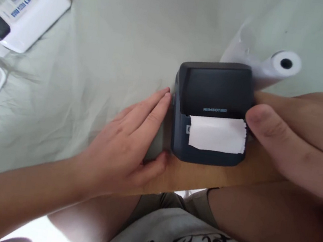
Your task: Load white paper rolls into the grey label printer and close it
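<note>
A dark label printer [215, 86] stands near the table's front edge. From its front slot hangs a strip of white paper [217, 134] with a ragged right end. My left hand [129, 142] lies along the printer's left side, fingers stretched out and thumb apart; the fingertips are at its casing. On the other side, my right hand [301, 138] grips the printer's right side, with the thumb at its front edge and the other fingers partly hidden. Behind the printer lies a roll of white paper [284, 68], with a loose length of paper curling up beside it.
A white device with a black end and a printed label [41, 10] lies at the far left. A white cable [2, 77] runs from it down the left edge. Pale green cloth [117, 29] covers the table, with bare wood [259, 168] at the front edge.
</note>
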`<state>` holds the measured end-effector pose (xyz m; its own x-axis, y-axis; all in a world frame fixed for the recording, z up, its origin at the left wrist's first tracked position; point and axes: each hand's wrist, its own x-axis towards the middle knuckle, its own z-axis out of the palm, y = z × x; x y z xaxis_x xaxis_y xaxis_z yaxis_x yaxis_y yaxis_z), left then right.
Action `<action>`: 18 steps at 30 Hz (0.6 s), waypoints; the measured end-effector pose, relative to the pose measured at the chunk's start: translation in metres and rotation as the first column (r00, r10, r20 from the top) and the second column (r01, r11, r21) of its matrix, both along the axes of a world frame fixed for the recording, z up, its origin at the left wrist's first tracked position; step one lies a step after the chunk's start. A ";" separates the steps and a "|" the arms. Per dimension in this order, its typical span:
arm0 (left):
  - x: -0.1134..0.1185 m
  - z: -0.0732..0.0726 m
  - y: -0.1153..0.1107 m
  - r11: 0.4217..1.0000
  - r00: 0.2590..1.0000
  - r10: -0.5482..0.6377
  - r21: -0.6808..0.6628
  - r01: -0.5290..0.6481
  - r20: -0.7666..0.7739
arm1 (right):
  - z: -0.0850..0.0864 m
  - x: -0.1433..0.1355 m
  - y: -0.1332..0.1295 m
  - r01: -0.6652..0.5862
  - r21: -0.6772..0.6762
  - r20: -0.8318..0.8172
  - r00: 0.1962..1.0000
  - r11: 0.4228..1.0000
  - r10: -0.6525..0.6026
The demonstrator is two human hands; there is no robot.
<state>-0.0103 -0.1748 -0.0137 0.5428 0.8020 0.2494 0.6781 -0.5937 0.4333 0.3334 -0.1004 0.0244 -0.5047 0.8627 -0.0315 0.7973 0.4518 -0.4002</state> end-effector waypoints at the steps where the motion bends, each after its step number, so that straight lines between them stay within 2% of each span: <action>1: -0.001 0.002 0.001 1.000 1.000 -0.024 -0.010 0.024 -0.006 | 0.000 -0.002 0.003 -0.004 -0.025 0.006 1.000 1.000 0.004; 5: -0.003 0.011 0.005 0.997 0.996 -0.077 -0.017 0.076 -0.055 | 0.002 -0.006 0.012 -0.032 -0.212 0.022 0.999 0.977 0.037; 9: -0.004 0.013 0.007 0.997 0.996 -0.075 -0.040 0.073 -0.058 | 0.007 -0.008 0.019 -0.055 -0.282 -0.001 0.998 0.958 0.057; 11: -0.006 0.011 0.007 0.995 0.995 -0.090 -0.039 0.088 -0.052 | 0.008 -0.011 0.020 -0.072 -0.280 -0.006 0.997 0.957 0.073; 14: -0.007 0.006 0.002 0.993 0.992 -0.116 -0.013 0.115 -0.046 | 0.005 -0.016 0.018 -0.080 -0.202 -0.052 0.996 0.976 0.071; 16: -0.003 0.001 -0.004 0.995 0.997 -0.077 0.055 0.078 -0.013 | 0.004 -0.018 0.016 -0.086 -0.185 -0.090 0.993 0.979 0.071; 18: 0.002 -0.003 -0.010 0.988 0.998 -0.011 0.153 0.003 0.054 | 0.006 -0.018 0.015 -0.086 -0.229 -0.100 0.993 0.970 0.064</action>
<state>-0.0084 -0.1847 -0.0164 0.5304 0.7483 0.3985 0.6513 -0.6605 0.3734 0.3151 -0.0854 0.0302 -0.5777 0.7967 -0.1775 0.7201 0.3951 -0.5704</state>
